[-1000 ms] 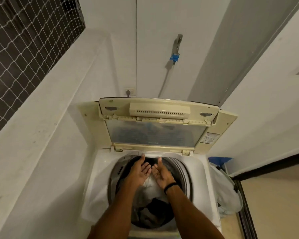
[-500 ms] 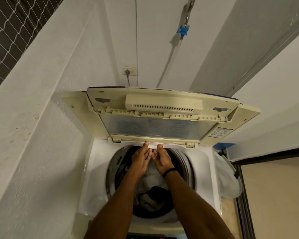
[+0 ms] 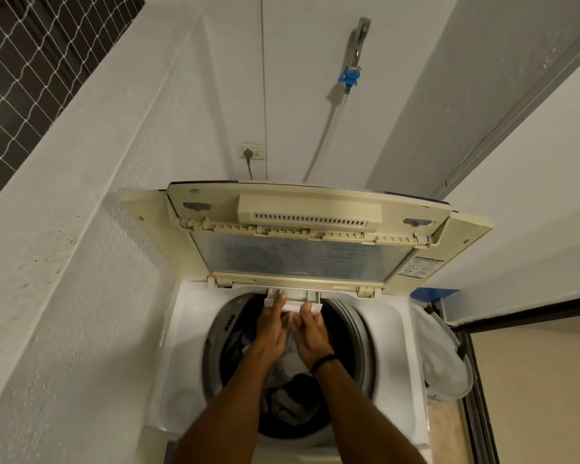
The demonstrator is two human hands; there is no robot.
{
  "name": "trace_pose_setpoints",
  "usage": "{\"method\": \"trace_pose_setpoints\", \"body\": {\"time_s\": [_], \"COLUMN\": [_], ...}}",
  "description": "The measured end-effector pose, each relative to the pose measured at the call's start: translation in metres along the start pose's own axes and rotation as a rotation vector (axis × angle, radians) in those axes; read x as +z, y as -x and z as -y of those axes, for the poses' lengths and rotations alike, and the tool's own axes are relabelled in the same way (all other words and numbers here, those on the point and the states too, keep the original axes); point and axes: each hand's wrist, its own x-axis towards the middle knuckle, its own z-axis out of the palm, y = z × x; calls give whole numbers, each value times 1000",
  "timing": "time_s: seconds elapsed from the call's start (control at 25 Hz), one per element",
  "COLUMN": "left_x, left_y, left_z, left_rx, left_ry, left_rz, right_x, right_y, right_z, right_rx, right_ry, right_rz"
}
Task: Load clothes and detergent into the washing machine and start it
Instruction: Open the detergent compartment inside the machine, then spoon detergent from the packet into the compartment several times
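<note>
The top-loading washing machine stands with its cream lid folded up against the wall. Dark and light clothes lie in the drum. A small white detergent drawer juts out from the back rim of the tub, just under the lid hinge. My left hand holds the drawer's left front edge, fingers reaching up to it. My right hand, with a black band on the wrist, grips its right front edge. Both forearms stretch over the drum.
A white laundry bag hangs beside the machine on the right, with a dark door frame past it. On the wall behind are a tap with a blue hose fitting and a plug socket. A wall ledge runs close on the left.
Both hands moved from above the clothes up to the back rim and took hold of the drawer, which now sticks out over the drum. The camera has come closer.
</note>
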Motion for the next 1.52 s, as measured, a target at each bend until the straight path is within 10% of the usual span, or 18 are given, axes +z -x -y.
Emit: {"method": "trace_pose_setpoints", "body": {"time_s": [0.4,0.72,1.08,1.52], "left_x": [-15,-55,-109,-156], "left_y": [25,57,213,513], "left_z": [9,-5,-74,-107], "left_rx": [-122,-8,479,1225], "left_ry": [68,-315,-384,-340], "left_rz": [-90,-175,-445,-474], "right_x": [-32,-26,61,246], "right_y": [28,53,122,338], "right_z": [-35,-40,-2,-42], "right_rx": [22,70,-181,-450], "right_ry": [321,595,578,787], "right_rz": [-244,-197,106,985]}}
